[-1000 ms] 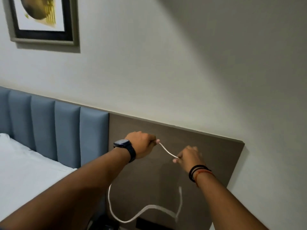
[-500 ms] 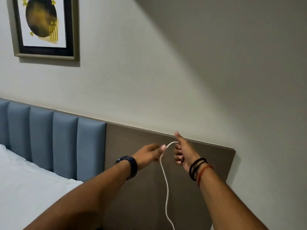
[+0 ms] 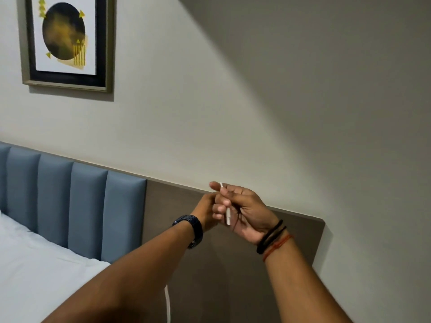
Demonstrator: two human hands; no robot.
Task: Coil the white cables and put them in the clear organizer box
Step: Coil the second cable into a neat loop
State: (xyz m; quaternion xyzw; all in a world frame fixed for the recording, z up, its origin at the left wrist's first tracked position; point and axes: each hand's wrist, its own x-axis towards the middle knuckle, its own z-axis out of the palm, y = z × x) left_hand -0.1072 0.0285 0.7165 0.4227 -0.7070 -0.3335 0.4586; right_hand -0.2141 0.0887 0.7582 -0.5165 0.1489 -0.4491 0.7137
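Observation:
My right hand (image 3: 242, 210) is raised in front of the brown headboard panel, palm toward me, fingers curled around a white cable (image 3: 227, 214) whose plug end lies across the palm. My left hand (image 3: 206, 212), with a dark watch on its wrist, sits right behind and against the right hand's fingers, mostly hidden; it seems to pinch the same cable. A short stretch of the cable hangs blurred below my left forearm near the bottom edge. The clear organizer box is not in view.
A brown wooden headboard panel (image 3: 233, 264) runs behind my hands, with blue padded panels (image 3: 70, 201) to its left. A bed with white sheets (image 3: 30, 271) fills the lower left. A framed picture (image 3: 65, 40) hangs on the grey wall.
My hands have come together: the left moved right until it touches the right hand. The right hand turned palm-up with the cable's plug end in it. The hanging length is now mostly hidden.

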